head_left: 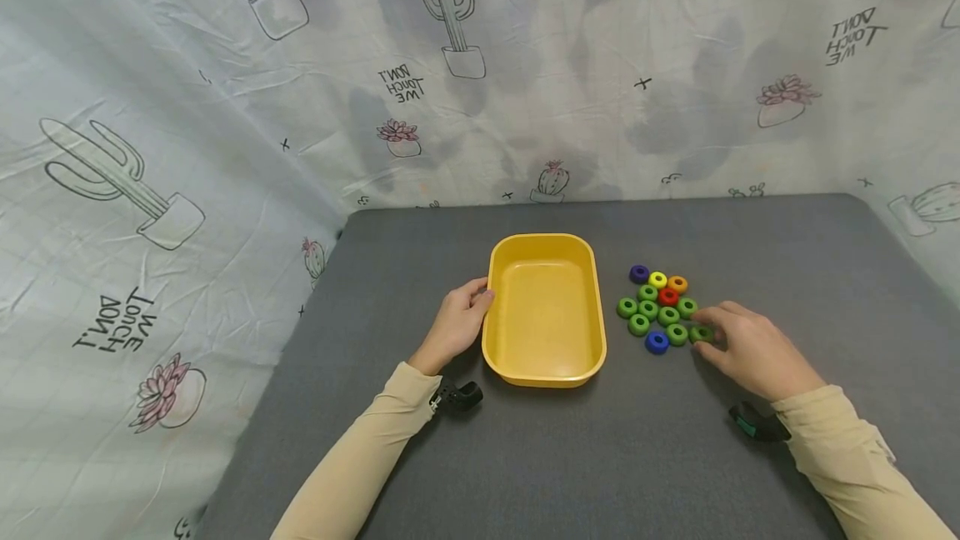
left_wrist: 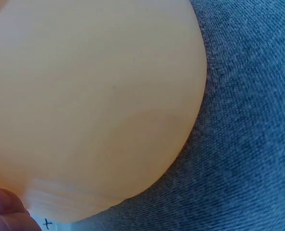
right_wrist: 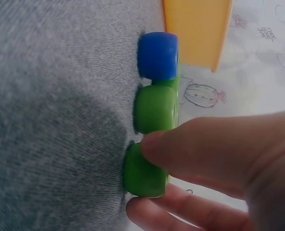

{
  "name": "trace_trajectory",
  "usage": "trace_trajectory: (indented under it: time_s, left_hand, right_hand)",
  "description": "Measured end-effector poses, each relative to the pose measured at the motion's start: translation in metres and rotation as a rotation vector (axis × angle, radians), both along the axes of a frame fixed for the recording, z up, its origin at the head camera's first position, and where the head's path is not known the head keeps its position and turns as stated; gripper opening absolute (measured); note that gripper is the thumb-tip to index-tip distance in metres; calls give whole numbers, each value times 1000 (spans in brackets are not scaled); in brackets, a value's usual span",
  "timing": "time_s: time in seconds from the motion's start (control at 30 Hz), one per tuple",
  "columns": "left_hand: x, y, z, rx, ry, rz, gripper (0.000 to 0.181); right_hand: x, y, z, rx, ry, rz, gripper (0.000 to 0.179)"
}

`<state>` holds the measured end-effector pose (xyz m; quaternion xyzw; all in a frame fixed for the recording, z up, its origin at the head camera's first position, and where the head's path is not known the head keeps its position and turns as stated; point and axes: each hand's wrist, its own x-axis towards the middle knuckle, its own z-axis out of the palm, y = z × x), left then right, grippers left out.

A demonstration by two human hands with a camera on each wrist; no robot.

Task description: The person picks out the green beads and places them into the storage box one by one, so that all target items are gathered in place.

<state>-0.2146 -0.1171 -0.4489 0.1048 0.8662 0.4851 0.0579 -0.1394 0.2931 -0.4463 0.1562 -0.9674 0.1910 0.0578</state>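
My left hand [head_left: 453, 325] grips the left side of a yellow plastic tray [head_left: 546, 315], thumb at the rim. In the left wrist view the tray's outer wall [left_wrist: 99, 96] fills most of the frame, with fingertips [left_wrist: 5, 202] at its lower left corner. To the right of the tray, my right hand [head_left: 753, 350] pinches a green ring [right_wrist: 144, 173] between thumb and fingers, low at the tabletop. This ring is at the right edge of a cluster of small thick rings. Beside it in the right wrist view stand another green ring [right_wrist: 154, 109] and a blue ring [right_wrist: 157, 55].
Several more green rings [head_left: 648, 310] lie close together, with a red ring [head_left: 668, 297] among them. Purple [head_left: 639, 274], yellow [head_left: 657, 280] and orange [head_left: 677, 284] rings form the far edge. Behind the grey table [head_left: 555, 457] hangs a cactus-print cloth [head_left: 510, 107].
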Motion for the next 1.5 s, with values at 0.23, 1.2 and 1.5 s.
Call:
trace_trajectory:
  time_s: [0.23,1.2,1.5]
  left_hand:
    - [0,-2,1,7,-4,2,48]
    - [2,-5,3,40,-13,-16,47]
    - [2,-4,3,42,-15,-28,48]
  right_hand:
    - [-2,0,-1,-5,29,13,29]
    - [-1,-3,-1,-33,115,-1,30]
    - [-6,-11,5,-83,180,8,30]
